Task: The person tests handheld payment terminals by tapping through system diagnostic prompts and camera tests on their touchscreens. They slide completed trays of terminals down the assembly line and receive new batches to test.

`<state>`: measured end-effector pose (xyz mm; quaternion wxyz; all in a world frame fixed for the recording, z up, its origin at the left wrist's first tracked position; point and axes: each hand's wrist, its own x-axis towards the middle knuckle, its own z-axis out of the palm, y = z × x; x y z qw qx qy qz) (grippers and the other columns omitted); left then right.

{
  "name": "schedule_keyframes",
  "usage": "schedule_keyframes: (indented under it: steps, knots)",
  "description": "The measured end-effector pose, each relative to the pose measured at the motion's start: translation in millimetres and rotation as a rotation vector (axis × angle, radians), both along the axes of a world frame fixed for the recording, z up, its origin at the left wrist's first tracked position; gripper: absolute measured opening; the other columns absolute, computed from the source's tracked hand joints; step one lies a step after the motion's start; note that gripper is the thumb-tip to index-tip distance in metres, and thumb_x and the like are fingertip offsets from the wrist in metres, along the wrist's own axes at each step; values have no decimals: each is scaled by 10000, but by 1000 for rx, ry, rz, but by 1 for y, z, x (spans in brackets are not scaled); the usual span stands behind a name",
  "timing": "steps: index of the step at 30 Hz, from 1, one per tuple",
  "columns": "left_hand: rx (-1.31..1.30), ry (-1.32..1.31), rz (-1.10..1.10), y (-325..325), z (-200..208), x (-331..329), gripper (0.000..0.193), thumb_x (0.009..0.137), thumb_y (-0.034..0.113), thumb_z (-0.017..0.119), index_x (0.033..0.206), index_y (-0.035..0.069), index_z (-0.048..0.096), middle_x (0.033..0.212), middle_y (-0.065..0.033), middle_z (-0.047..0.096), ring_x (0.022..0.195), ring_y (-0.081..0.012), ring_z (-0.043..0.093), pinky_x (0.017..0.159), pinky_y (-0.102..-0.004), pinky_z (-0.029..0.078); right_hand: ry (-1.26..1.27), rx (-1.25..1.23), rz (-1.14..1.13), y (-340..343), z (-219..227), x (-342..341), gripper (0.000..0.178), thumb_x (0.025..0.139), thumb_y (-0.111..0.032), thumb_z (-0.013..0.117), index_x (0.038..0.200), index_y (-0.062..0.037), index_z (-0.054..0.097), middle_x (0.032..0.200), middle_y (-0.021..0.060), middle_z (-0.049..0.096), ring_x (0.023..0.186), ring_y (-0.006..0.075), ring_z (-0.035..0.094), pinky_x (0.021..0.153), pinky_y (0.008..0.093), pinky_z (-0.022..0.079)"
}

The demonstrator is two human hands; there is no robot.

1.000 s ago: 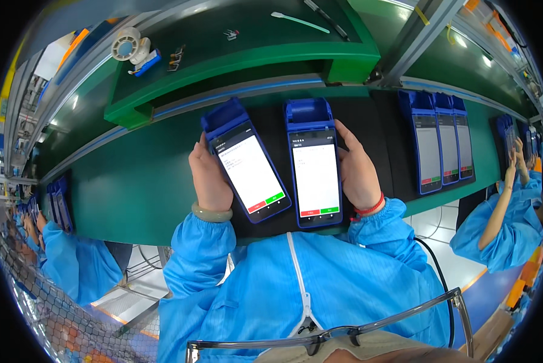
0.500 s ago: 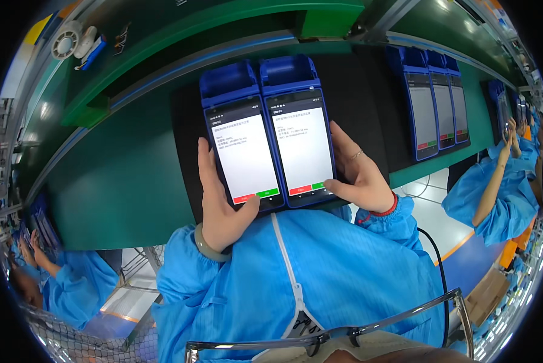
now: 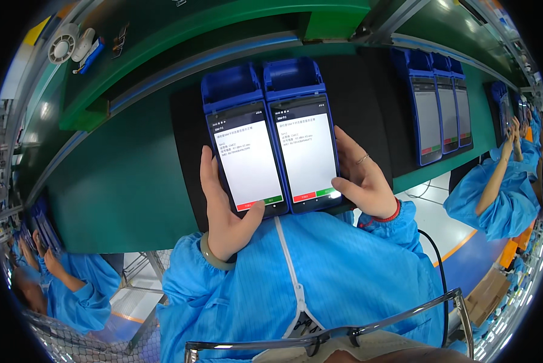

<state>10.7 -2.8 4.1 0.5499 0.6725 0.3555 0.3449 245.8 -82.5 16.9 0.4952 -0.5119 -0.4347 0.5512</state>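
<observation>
Two blue handheld payment terminals lie side by side before me, their open printer bays at the far end. Both the left terminal [image 3: 249,169] and the right terminal [image 3: 309,160] show a white lit screen with a few text lines above a red and a green button. My left hand [image 3: 228,221] grips the left terminal's outer side, its thumb at the green button. Around the right terminal's outer edge curl the fingers of my right hand [image 3: 369,184], with its thumb over the lower right of the screen, by the green button.
A black mat [image 3: 183,121] lies under the terminals on the green bench [image 3: 120,187]. Further right stand three similar terminals [image 3: 444,112]. A small white fan [image 3: 62,46] sits on the upper shelf. Co-workers in blue work at the left [image 3: 81,290] and right [image 3: 483,193].
Both terminals and my hands have shifted slightly right and nearer in the picture. My right thumb has come up a little along the screen's edge. The left green button looks darker.
</observation>
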Motion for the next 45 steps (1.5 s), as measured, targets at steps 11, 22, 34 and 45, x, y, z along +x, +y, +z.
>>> schedule_keyframes:
  steps: [11, 22, 34, 45]
  knots:
    - [52, -36, 34, 4, 4, 7, 889, 685, -12, 509, 1431, -8, 26, 1415, -253, 208, 1309, -305, 283, 1076, -403, 227, 115, 71, -131, 11, -5, -4, 620, 866, 26, 491, 1403, 80, 186, 1383, 226, 354, 1290, 269, 362, 1062, 350, 286]
    - [26, -206, 49, 3, -27, 0, 848, 677, -40, 546, 1409, -17, 118, 1374, -208, 304, 1278, -275, 329, 1072, -373, 244, 135, 158, 120, 7, -19, 16, 649, 899, 0, 500, 1434, 23, 134, 1404, 166, 348, 1282, 210, 356, 1049, 335, 308]
    - [-74, -309, 144, 9, -26, 4, 817, 708, -95, 524, 1411, 32, 127, 1305, -228, 392, 1198, -291, 431, 1019, -372, 330, -168, 560, -129, -25, 131, 77, 472, 897, -69, 532, 1343, -4, 392, 1225, 121, 539, 1134, 177, 508, 981, 325, 392]
    - [-107, -390, 156, 6, -27, 9, 731, 768, -47, 504, 1404, 10, 148, 1261, -222, 437, 1149, -274, 463, 986, -355, 353, -750, 1070, 558, -31, 229, 61, 363, 852, -159, 638, 1157, 29, 579, 1174, 207, 547, 1056, 328, 550, 903, 390, 436]
